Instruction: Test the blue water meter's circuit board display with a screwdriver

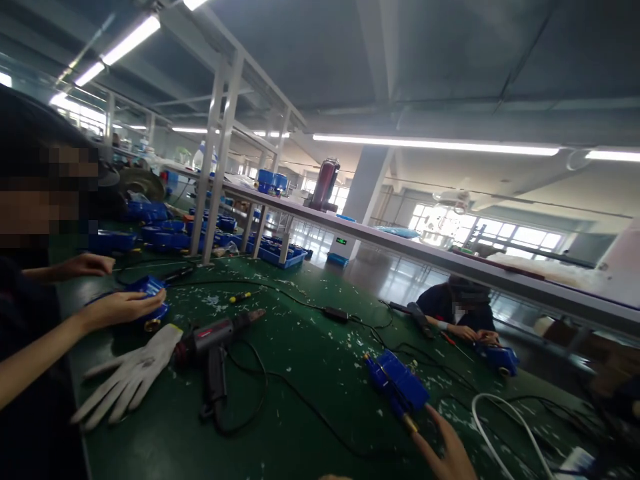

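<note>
My right hand [447, 451] comes in at the bottom edge, bare, with its fingers stretched out and apart. The fingertips reach the brass end of a blue plastic part [397, 387] lying on the green table [310, 373]; the hand grips nothing. Only a sliver of skin, perhaps my left hand [333, 477], shows at the bottom edge, and its fingers are hidden. A white cable [505, 417] curves across the table just right of my right hand.
A grey-and-black heat gun [215, 343] and a white glove [130, 380] lie at left with black cords. A co-worker's hand [120, 308] at left rests on a blue part [150, 293]. Another person [460, 310] works opposite. Blue trays [280, 253] stand behind.
</note>
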`<action>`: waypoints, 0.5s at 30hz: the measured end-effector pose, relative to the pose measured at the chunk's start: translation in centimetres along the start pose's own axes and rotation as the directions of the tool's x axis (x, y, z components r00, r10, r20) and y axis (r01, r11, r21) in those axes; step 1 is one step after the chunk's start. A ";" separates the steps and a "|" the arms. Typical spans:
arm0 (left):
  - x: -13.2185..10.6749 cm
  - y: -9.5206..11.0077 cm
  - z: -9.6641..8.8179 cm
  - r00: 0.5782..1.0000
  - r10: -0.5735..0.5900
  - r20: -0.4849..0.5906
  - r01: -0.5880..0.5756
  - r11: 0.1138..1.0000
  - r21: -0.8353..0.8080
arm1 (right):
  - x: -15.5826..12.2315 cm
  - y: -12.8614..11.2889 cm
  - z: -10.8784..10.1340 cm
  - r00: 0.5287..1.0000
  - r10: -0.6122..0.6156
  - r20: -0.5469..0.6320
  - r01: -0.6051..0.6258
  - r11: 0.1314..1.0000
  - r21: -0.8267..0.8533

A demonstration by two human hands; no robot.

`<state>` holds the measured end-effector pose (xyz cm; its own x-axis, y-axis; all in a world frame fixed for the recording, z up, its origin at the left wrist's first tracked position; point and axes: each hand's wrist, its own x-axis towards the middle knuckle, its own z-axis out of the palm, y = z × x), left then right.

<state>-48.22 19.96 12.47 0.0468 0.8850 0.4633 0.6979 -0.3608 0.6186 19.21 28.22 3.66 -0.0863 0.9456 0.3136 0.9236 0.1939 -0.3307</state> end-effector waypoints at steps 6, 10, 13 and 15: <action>-0.3 -9.2 -1.9 0.962 0.004 -0.274 0.066 0.967 0.244 | 9.3 -1.4 1.1 0.996 0.005 0.085 0.023 0.948 -0.318; -0.4 -9.4 -1.9 0.982 -0.092 -0.163 0.133 0.957 0.259 | 12.2 -2.2 2.9 0.980 0.113 0.161 -0.035 0.905 -0.423; -0.5 -9.8 -2.4 0.997 0.062 -0.047 -0.041 0.930 0.365 | 13.1 -2.0 3.9 0.969 0.182 0.165 -0.087 0.882 -0.463; -0.8 -10.5 -2.4 0.969 0.245 -0.004 -0.213 0.851 0.480 | 13.3 -1.7 4.2 0.967 0.191 0.167 -0.093 0.878 -0.469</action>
<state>-57.25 22.33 7.14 0.2137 0.7682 0.6035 0.9271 -0.3542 0.1226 14.94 41.53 4.69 0.0307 0.9953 0.0916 0.9944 -0.0397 0.0980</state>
